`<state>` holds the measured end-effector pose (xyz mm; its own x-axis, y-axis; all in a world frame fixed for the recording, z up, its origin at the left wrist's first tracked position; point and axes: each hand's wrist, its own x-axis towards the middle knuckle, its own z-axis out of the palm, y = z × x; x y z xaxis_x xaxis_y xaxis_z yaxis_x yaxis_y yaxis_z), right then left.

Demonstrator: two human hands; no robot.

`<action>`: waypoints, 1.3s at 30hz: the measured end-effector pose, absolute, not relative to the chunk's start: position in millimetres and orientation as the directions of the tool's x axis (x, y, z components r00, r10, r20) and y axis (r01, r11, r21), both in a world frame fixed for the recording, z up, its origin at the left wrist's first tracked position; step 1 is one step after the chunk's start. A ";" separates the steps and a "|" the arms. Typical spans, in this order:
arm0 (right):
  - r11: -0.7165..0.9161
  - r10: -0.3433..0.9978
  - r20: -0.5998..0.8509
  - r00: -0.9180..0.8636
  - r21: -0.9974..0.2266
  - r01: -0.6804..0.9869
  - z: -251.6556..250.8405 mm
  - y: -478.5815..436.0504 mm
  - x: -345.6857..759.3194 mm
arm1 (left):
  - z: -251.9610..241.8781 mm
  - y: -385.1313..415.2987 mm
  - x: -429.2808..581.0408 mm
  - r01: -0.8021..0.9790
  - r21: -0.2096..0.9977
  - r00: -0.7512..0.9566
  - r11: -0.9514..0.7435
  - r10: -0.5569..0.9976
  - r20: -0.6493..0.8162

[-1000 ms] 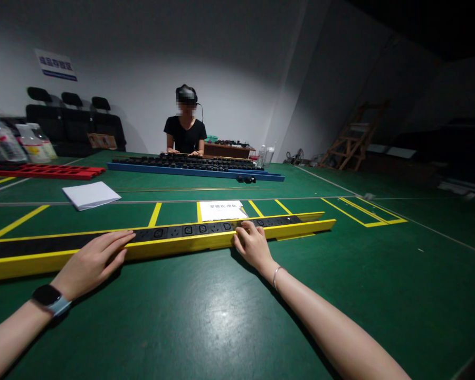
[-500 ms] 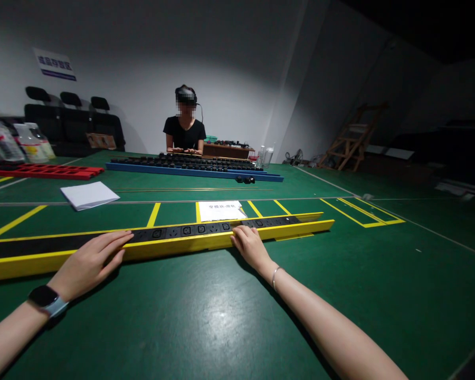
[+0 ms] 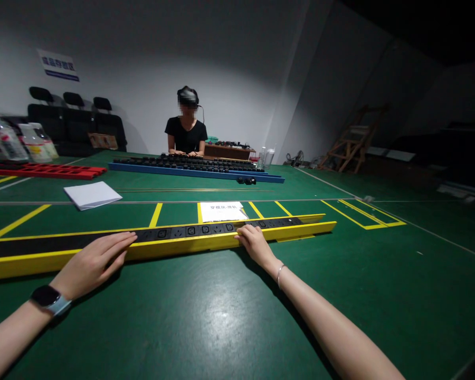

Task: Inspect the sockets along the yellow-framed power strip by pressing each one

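Observation:
A long yellow channel [image 3: 190,244] lies across the green table, with a row of black socket modules [image 3: 178,232] inside it. My left hand [image 3: 97,259] rests over the channel's near wall, fingers together and pressed on it, thumb on the near side. Farther right, my right hand [image 3: 255,244] grips the near wall with bent fingers reaching over onto the modules. Past the modules' right end, the channel shows its two bare walls. A white paper label [image 3: 222,211] lies just behind the channel.
Beyond are a folded white sheet [image 3: 92,195], red rails [image 3: 43,170], blue rails [image 3: 198,173] with black modules, small black pieces [image 3: 246,180] and bottles [image 3: 37,142]. A person [image 3: 187,132] sits across the table. Yellow tape [image 3: 380,226] marks the right side.
My right hand has slid slightly to the right along the channel. The whole view has shifted a little. My left hand keeps nearly the same place on the channel.

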<state>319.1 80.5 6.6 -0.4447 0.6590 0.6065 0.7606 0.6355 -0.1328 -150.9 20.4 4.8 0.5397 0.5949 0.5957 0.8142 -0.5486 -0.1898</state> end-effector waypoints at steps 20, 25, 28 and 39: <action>0.666 0.541 0.707 -0.456 -0.029 0.745 13.5 60.9 323.5 | 3.4 21.7 -150.7 0.832 -0.104 0.497 -0.545 0.649 0.576; 0.718 0.513 0.664 -0.543 0.015 0.696 14.8 58.9 312.1 | 2.2 22.4 -152.0 0.831 -0.112 0.502 -0.545 0.647 0.573; 0.705 0.524 0.678 -0.515 -0.005 0.709 14.1 60.3 313.2 | 2.7 22.0 -151.9 0.827 -0.108 0.503 -0.552 0.640 0.580; 0.660 0.538 0.725 -0.430 -0.044 0.750 12.1 64.3 316.3 | 1.4 22.9 -153.2 0.833 -0.086 0.489 -0.546 0.655 0.577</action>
<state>316.3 64.3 12.1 -0.4304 0.5377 0.7250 0.7501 0.6599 -0.0441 -153.2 22.9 1.4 0.4887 0.6545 0.5769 0.8333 -0.5460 -0.0864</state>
